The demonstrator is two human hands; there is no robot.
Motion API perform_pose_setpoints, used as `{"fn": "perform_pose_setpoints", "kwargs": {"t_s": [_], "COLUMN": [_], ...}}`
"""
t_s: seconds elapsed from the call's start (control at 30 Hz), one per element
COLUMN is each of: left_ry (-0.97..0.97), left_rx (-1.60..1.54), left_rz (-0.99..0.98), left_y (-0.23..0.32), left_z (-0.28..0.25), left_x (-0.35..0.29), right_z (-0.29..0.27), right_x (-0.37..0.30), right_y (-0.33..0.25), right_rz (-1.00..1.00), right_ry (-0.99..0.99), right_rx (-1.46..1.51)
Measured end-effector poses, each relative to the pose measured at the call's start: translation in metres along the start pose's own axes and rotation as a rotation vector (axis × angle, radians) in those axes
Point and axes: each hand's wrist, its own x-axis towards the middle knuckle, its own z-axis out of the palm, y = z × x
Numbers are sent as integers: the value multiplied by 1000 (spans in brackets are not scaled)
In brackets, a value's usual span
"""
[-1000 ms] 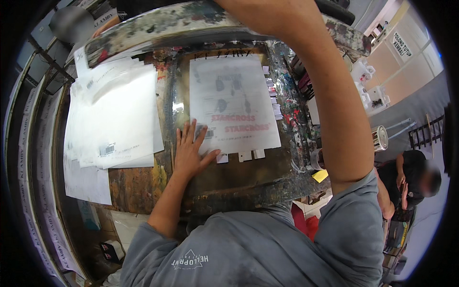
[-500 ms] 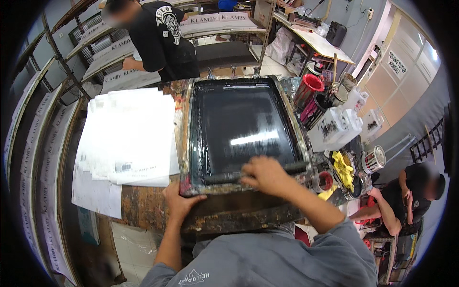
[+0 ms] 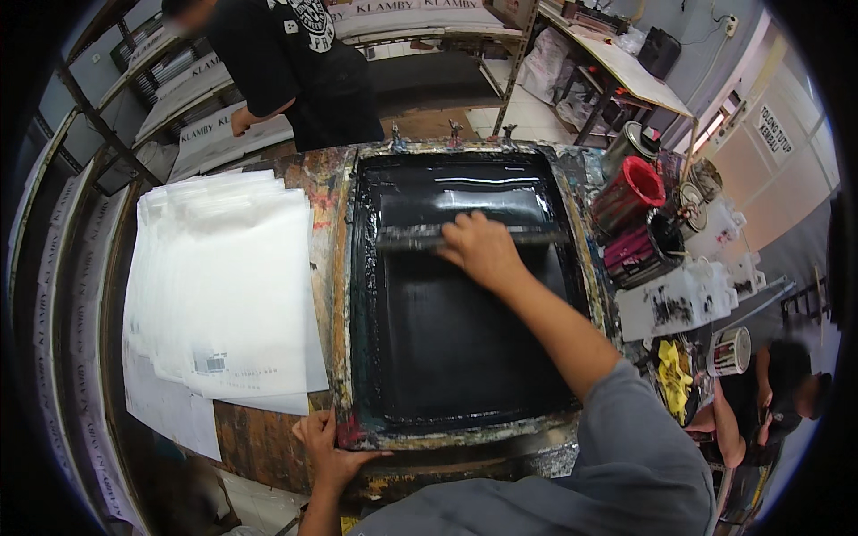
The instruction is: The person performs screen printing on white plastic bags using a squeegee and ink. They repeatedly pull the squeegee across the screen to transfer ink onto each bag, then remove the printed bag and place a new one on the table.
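Observation:
A silk screen printing frame (image 3: 343, 295) lies on the work table, its mesh spread with dark, glossy ink. Across the upper half of the mesh stands a long squeegee (image 3: 539, 238). My right hand (image 3: 483, 250) is closed over the squeegee near its middle, and the arm reaches forward over the frame. At the frame's near left corner, my left hand (image 3: 331, 454) grips the edge, with the thumb along the near side and the fingers bent at the left side. To the left lies a stack of white sheets (image 3: 214, 286).
Hinge clamps (image 3: 454, 134) hold the frame's far edge. Ink cans, including a red one (image 3: 630, 196), white jugs (image 3: 670, 299) and a yellow cloth (image 3: 673, 380) crowd the right side. A person in black (image 3: 286, 80) stands beyond, near shelves; another sits at right (image 3: 786, 384).
My right hand has pushed the squeegee from the near end of the mesh to its far half. The left hand stays at the frame corner. My view has shifted slightly.

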Motion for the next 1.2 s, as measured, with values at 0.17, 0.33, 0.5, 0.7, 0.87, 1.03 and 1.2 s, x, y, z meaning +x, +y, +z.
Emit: {"fn": "perform_pose_setpoints", "kwargs": {"t_s": [0.17, 0.33, 0.5, 0.7, 0.87, 1.03, 1.2], "left_ry": [97, 277, 252, 305, 306, 348, 568], "left_rx": [-160, -609, -357, -328, -513, -1157, -1227], "left_rz": [9, 33, 82, 130, 66, 117, 225], "left_y": [-4, -15, -20, -17, -6, 62, 122], "left_z": [12, 44, 45, 43, 44, -12, -70], "left_x": [-9, -26, -26, -17, -13, 11, 76], "right_z": [-11, -6, 0, -83, -164, -237, -290], "right_x": [110, 131, 70, -69, -155, -138, -44], "right_y": [64, 83, 36, -80, -162, -178, -169], "right_rz": [-25, -17, -11, 67, 108, 27, 3], "right_ry": [-298, -285, -142, -332, -397, -140, 229], "right_rx": [50, 34, -112, 22, 48, 14, -138]}}
